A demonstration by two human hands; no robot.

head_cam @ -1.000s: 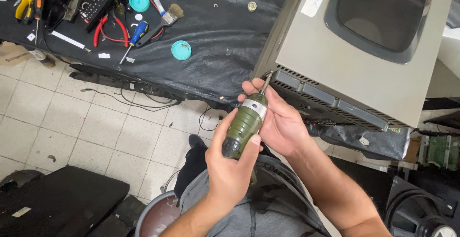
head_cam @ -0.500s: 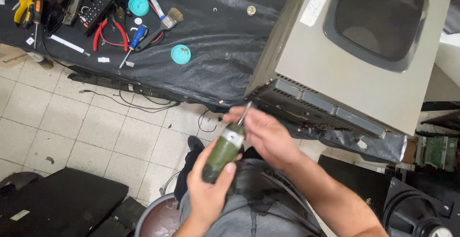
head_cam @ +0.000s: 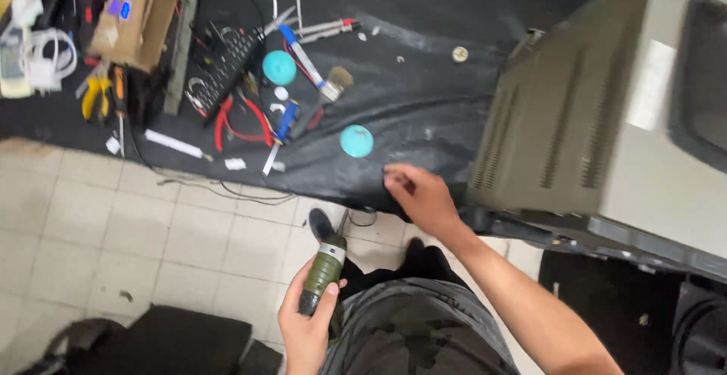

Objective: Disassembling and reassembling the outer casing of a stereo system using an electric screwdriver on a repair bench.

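A grey monitor casing [head_cam: 606, 110] lies tipped on the black cloth [head_cam: 424, 117] at far right; the right hand [head_cam: 420, 193] hovers open-fingered at the cloth's near edge, holding nothing; the left hand [head_cam: 307, 329] grips a green electric screwdriver [head_cam: 322, 273] low over the lap, tip up; a teal cap [head_cam: 356, 141] sits just beyond.

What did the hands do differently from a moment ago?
The right hand let go of the green screwdriver and moved out to the edge of the black table cover. The left hand still grips the screwdriver, now lower, over the lap. The grey monitor casing and the teal caps stayed put.
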